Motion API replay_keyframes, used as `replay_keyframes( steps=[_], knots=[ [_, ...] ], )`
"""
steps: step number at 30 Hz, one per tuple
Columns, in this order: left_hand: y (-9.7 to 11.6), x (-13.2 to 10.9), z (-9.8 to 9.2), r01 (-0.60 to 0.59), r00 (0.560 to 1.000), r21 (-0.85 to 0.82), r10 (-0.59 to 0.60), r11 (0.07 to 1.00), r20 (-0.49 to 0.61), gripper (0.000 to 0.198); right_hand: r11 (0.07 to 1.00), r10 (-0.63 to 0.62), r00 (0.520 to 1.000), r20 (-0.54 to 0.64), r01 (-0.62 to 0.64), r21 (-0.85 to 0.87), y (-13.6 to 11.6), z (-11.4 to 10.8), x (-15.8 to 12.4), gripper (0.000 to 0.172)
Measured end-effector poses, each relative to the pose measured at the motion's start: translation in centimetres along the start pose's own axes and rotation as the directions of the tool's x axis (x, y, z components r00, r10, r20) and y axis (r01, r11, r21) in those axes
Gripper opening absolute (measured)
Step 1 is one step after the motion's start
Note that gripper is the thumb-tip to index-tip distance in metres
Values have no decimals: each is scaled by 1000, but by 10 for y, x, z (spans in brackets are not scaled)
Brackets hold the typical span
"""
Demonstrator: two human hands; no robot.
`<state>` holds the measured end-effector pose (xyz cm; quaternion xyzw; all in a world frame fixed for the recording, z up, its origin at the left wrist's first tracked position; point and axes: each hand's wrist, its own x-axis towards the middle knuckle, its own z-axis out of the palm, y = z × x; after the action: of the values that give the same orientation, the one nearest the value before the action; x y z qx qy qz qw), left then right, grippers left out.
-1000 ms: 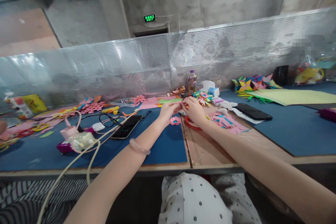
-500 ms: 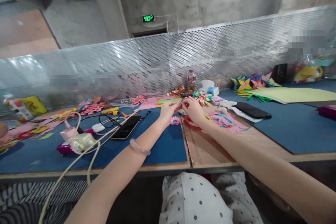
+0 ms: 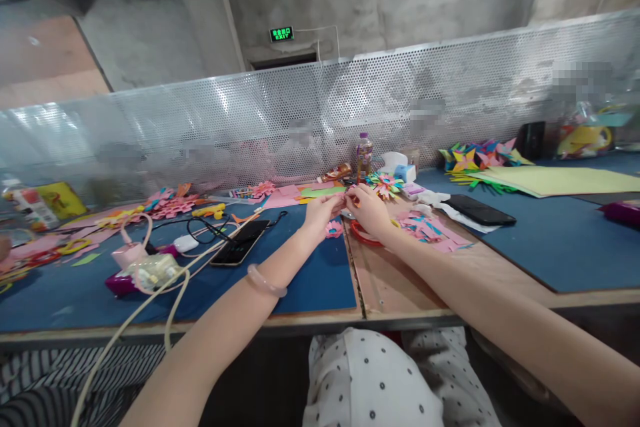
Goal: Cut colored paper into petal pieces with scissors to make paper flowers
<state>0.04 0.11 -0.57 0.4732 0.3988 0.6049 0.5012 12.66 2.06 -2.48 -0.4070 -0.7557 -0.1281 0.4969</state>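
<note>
My left hand (image 3: 323, 211) and my right hand (image 3: 368, 208) meet over the table's middle, their fingertips pinched together. Something small and pinkish shows between the fingers, but it is too small and covered to name. A pink paper flower with a blue centre (image 3: 333, 229) lies on the blue mat just below my left hand. Red-handled scissors (image 3: 361, 233) lie partly hidden under my right hand. To the right of that hand is a pile of pink and blue paper strips (image 3: 433, 230). A multicoloured paper flower (image 3: 386, 185) sits just beyond my hands.
A black phone (image 3: 243, 242) with cables and a power strip (image 3: 123, 283) lie at left. Another phone (image 3: 480, 209) rests on tissue at right. Behind stand a purple-capped bottle (image 3: 364, 155) and a perforated metal partition (image 3: 270, 113). Light yellow paper sheets (image 3: 570, 180) lie far right.
</note>
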Motion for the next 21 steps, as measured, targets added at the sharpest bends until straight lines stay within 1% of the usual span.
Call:
replay_keyframes(
  steps=[2,4,6,8,10,12,16,21],
  knots=[
    [0,0,0,-3,1000,-4,3,1000,9,21,1000,3,1000,-2,-3,26,1,0,0,18],
    [0,0,0,2,1000,-17,-1,1000,18,22,1000,3,1000,-8,-3,11,1,0,0,18],
    [-1,0,0,13,1000,-48,-12,999,24,22,999,-15,1000,-9,15,-40,0,0,-2,17],
    [-3,1,0,25,1000,-69,-24,997,17,20,993,-60,998,8,61,-104,0,-1,-3,16],
    [-4,2,0,33,999,-66,-33,997,2,18,983,-101,995,28,104,-151,-1,-2,-4,16],
    [-4,2,0,44,999,-52,-44,998,-5,19,978,-105,994,31,109,-176,-1,-2,-5,16],
    [-3,2,0,52,998,-40,-52,998,19,24,980,-86,996,29,90,-177,-1,-2,-5,16],
    [-1,1,1,31,999,11,-31,999,-11,24,982,-98,995,30,102,-159,-2,-3,-5,16]
  ],
)
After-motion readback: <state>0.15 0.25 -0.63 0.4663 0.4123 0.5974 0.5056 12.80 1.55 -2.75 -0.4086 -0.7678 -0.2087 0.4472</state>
